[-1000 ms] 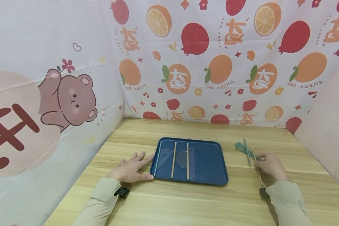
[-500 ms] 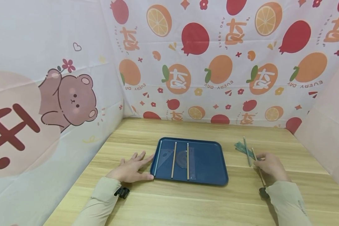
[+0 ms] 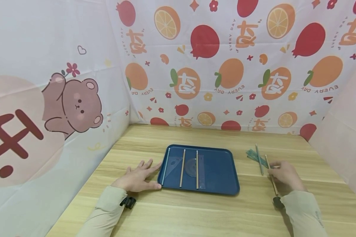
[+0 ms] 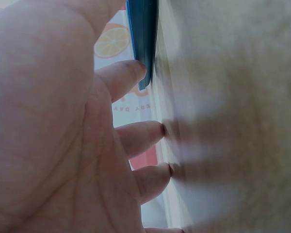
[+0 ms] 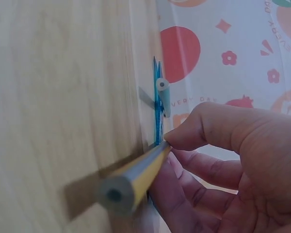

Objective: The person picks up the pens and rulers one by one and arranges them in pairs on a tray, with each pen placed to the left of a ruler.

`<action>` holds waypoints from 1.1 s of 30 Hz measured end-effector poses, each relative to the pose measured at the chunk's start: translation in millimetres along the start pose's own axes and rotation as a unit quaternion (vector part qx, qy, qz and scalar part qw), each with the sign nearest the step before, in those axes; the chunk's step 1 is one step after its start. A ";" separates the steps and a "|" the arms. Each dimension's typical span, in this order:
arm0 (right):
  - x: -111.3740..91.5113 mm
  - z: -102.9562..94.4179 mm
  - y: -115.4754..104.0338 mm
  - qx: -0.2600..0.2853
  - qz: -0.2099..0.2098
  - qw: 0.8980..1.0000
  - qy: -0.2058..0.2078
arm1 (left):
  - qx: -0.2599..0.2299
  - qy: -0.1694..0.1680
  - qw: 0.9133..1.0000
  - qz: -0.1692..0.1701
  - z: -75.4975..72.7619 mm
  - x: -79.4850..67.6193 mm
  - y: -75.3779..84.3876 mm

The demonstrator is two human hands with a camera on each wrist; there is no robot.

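Note:
My left hand lies with fingers spread on the table, its thumb and forefinger against the left edge of the blue tray. In the left wrist view a fingertip touches the tray's rim. Between thumb and fingers, my right hand pinches a yellow pencil, whose unsharpened end faces the right wrist camera. Just left of that hand, a blue-green pencil lies across translucent teal pieces, partly hidden by the pencils and the hand.
In the tray lie a blue-green pencil, two yellow pencils, a clear set square, a clear protractor and a clear ruler. A printed cloth wall stands behind the wooden table.
The near end of the yellow pencil in my right hand has swung slightly to the right. My left hand and the tray have stayed in place.

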State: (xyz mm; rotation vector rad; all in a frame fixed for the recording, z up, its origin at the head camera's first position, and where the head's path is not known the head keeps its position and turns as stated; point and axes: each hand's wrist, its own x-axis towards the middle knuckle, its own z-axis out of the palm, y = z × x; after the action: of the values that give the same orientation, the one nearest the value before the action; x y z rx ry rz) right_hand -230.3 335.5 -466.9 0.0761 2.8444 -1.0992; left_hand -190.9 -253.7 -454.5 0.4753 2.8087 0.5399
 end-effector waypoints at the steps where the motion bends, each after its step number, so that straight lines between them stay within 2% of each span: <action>1: 0.1 -0.6 0.3 0.003 0.003 1.000 0.000 | 0.000 0.000 1.000 0.000 -0.3 -0.1 0.0; 8: 1.7 -1.2 0.9 0.027 0.016 0.999 -0.006 | 0.001 0.002 1.000 -0.002 -0.9 -0.8 0.7; 17: 2.9 -1.6 2.2 0.064 0.011 0.998 -0.010 | 0.001 0.001 1.000 -0.003 1.6 -1.1 0.1; 28: -0.4 -2.1 -5.0 0.079 -0.001 0.997 -0.021 | 0.001 0.002 1.000 -0.003 0.8 -1.8 1.2; 33: 0.9 -2.4 -8.7 0.062 -0.005 0.998 -0.015 | 0.003 0.004 1.000 -0.002 1.0 -1.5 0.8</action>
State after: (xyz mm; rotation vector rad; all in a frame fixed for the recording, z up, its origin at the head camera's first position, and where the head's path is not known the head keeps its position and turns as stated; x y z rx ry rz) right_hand -232.1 330.7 -459.5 0.0521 2.7499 -1.2680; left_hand -189.1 -253.2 -454.8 0.4691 2.8183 0.5331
